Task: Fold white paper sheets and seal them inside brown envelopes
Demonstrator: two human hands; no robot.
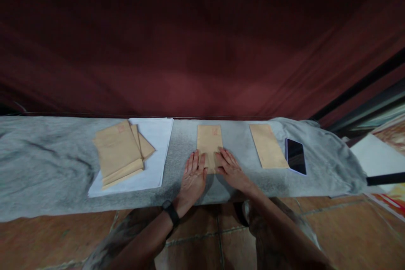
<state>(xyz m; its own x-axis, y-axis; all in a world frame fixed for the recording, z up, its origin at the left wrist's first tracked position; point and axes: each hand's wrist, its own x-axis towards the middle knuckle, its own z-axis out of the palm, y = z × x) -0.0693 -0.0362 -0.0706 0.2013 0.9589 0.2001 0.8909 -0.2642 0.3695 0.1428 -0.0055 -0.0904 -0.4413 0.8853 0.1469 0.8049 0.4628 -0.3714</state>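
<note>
A brown paper envelope (209, 139) with small red print near its top right corner lies upright before me on the grey cloth. My left hand (193, 175) rests flat on its lower left edge, fingers stretched out. On the lower right side, my right hand (232, 169) also lies flat with its fingers extended. Both hands press the envelope from above rather than grip it, and they cover parts of its lower half. A black watch (171, 213) is on my left wrist. Right of my hands lies a second brown envelope (268, 147), slightly slanted.
Several brown envelopes (118, 147) lie in a loose pile at left, on a stack of white paper (155, 168). A phone (296, 156) lies at right. Grey cloth (47, 168) covers the narrow surface. Behind it hangs a dark red curtain (202, 71); below is a tiled floor (341, 228).
</note>
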